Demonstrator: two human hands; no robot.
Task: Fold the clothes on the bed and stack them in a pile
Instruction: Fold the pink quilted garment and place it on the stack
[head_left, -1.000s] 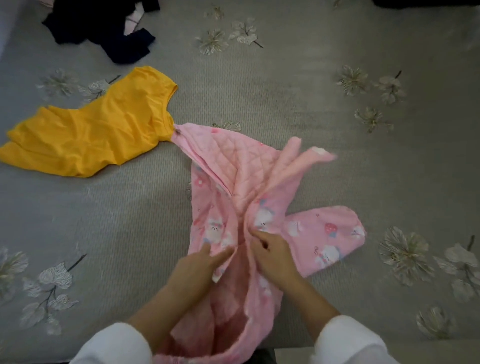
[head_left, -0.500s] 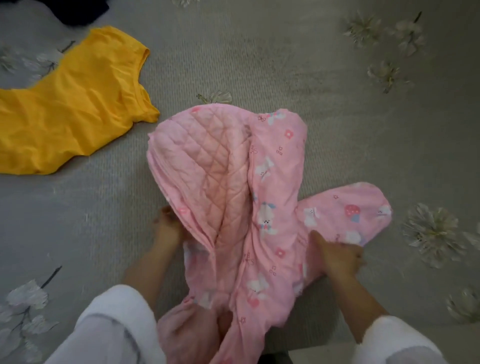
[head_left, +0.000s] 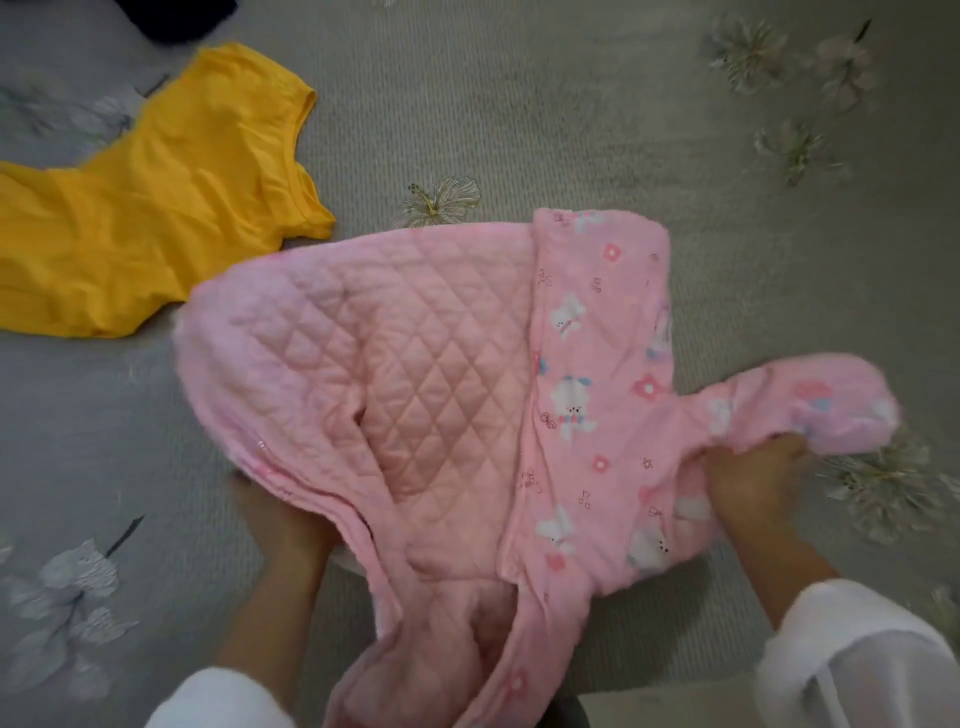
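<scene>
My right hand grips the pink jacket by its sleeve. My left hand lies under its left edge, grip hidden.

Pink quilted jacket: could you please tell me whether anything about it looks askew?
Yes: the pink quilted jacket lies lopsided, lining up, one front panel folded over, its sleeve jutting right in the grip of the right hand.

The left hand is lying under the left edge of the pink jacket, its fingers hidden. The jacket's lower end is running off the view's bottom edge. Left of the jacket, the yellow shirt and a dark garment are being cropped.
</scene>
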